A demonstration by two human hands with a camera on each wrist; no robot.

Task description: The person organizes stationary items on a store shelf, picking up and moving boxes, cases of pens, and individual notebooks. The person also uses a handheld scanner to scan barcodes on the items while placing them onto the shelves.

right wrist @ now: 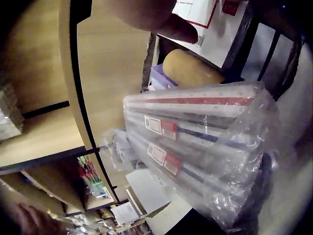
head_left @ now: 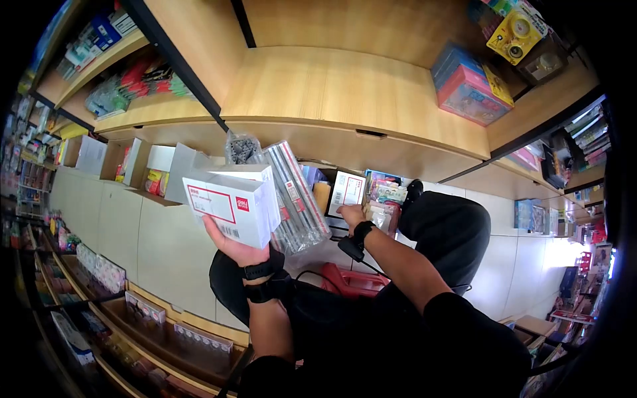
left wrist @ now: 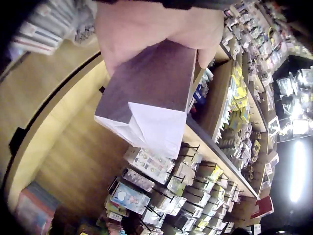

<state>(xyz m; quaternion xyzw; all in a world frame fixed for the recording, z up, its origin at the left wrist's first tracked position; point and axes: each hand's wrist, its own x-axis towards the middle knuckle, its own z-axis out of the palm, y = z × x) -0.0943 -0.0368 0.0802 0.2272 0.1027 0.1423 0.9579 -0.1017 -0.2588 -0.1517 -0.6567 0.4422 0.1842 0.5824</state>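
Note:
My left hand [head_left: 233, 244] holds up white packs of paper [head_left: 229, 205] with a red-framed label, one behind another. From the left wrist view, the fingers spread over a block [left wrist: 151, 83] with a white wrapper folded at its end. My right hand [head_left: 353, 216] is down at a similar white memo paper pack [head_left: 346, 191] standing among other goods. In the right wrist view its thumb [right wrist: 181, 30] lies across that pack's face beside the barcode; the other fingers are largely hidden. Between the hands leans a plastic-wrapped bundle of long packs [head_left: 292, 196] with red labels.
A tan roll [right wrist: 188, 67] sits beside the right-hand pack. Open cartons [head_left: 159, 169] line the floor at left, below the wooden shelf [head_left: 332, 83]. Pink and blue boxes [head_left: 471, 93] stand on that shelf. A red plastic object [head_left: 352, 278] lies between the person's legs.

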